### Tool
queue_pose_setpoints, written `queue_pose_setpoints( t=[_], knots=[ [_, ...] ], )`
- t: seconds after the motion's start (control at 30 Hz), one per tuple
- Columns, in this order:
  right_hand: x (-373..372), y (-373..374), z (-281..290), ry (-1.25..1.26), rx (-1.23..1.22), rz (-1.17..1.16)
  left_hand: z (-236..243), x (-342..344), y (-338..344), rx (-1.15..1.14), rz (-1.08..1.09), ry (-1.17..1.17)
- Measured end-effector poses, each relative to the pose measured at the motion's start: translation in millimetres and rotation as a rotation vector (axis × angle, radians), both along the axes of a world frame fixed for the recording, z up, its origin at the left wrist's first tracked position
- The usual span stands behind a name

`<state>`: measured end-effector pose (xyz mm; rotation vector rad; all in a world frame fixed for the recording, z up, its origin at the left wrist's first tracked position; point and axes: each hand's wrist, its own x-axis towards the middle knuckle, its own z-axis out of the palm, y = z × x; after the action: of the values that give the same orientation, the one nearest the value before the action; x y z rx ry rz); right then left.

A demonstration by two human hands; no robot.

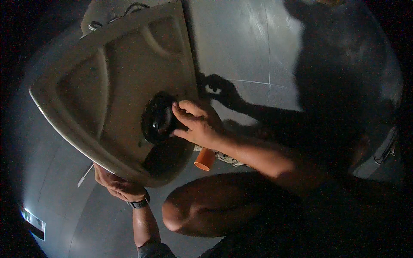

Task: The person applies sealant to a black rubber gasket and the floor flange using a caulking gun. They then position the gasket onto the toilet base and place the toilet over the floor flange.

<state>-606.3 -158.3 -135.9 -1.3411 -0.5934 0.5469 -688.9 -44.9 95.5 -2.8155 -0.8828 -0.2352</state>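
A large tan moulded basin (127, 73), with a raised rim and curved recesses, is tilted up in front of me. My left hand (118, 185), with a dark watch at the wrist, is wrapped round its lower edge; some of those fingers are hidden behind it. A shiny black round fitting (155, 122) sits on the basin's lower right part. At the fitting's right edge is my right hand (197, 124), thumb and fingertips bent around it. The dim light hides exactly how the fitting meets the basin.
An open orange pipe end (204, 160) sticks out below my right forearm, beside crumpled patterned material (230, 160). My bent knee (176, 213) is close under the basin. A dark looped cord (135, 7) lies at the top, and a thin pale stick (85, 175) lies left of my left hand.
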Motion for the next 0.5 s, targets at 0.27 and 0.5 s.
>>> queue_pose_setpoints(
  t=[0.27, 0.5],
  knots=[
    [13.5, -2.0, -9.0, -0.052, 0.015, 0.137, -3.3, 5.3, -3.8, 0.061, 0.076, 0.091],
    [11.7, -8.6, 13.1, 0.209, -0.02, 0.137, -4.2, 7.2, 2.1, 0.076, -0.054, 0.115]
  ],
)
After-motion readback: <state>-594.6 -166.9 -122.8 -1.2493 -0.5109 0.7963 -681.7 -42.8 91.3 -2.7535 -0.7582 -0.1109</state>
